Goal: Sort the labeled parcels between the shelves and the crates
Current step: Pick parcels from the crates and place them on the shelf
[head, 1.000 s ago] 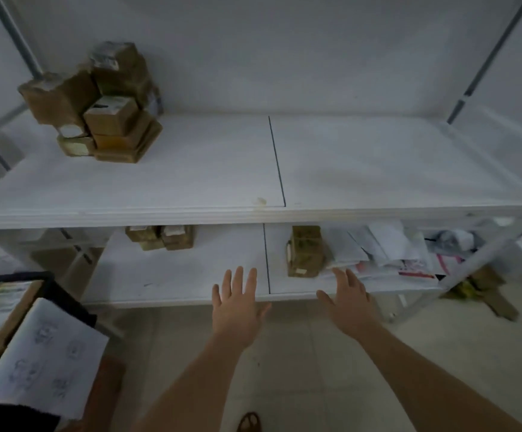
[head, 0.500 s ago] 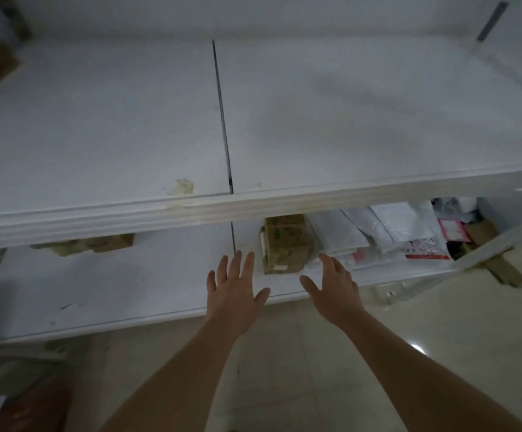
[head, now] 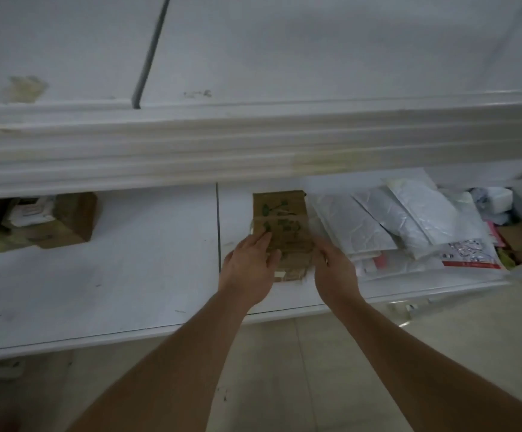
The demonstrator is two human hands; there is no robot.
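A brown cardboard parcel with green print and clear tape lies on the lower white shelf, just right of the board seam. My left hand rests with straight fingers on the parcel's near left part. My right hand, somewhat blurred, is against its near right side with the fingers apart. The parcel still sits flat on the shelf between both hands. Several white padded mailers lie in a heap right beside it.
The upper shelf's thick front edge hangs low over the lower shelf. Brown boxes sit at the back left of the lower shelf. More packets and a cardboard piece crowd the far right. Tiled floor lies below.
The view has dropped and closed in on the lower shelf. Both hands have reached forward from its front edge onto the brown parcel, one on each side.
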